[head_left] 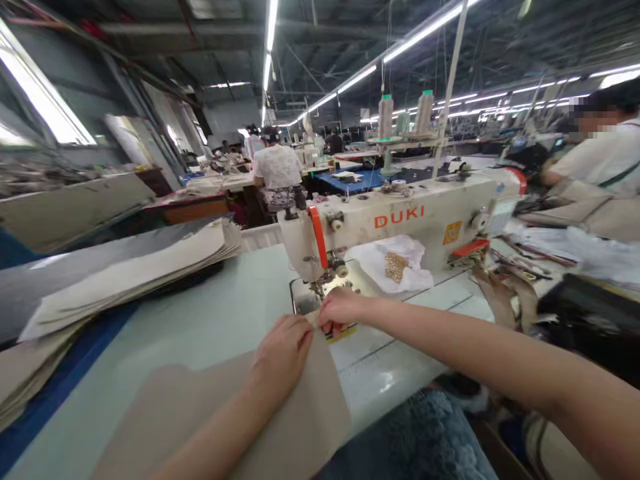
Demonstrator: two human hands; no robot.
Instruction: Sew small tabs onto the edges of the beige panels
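A beige fabric piece point(310, 407) lies over the front of the sewing table, its far corner reaching toward the needle area of a white sewing machine point(350, 223) marked DUKI. My left hand point(285, 343) is closed on the fabric's upper edge, thumb and fingers together. Right beside it, my right hand point(340, 310) pinches the same fabric at its corner, just in front of the presser foot. The fingertips of the two hands nearly meet. Exactly what lies between the right fingertips is hidden.
A stack of cut fabric pieces point(135, 280) lies to the left. On the machine bed, a white plastic bag point(417, 267) holds small gold-coloured bits. Thread cones point(385, 119) stand behind. One person point(277, 167) is ahead, another point(610, 153) at right.
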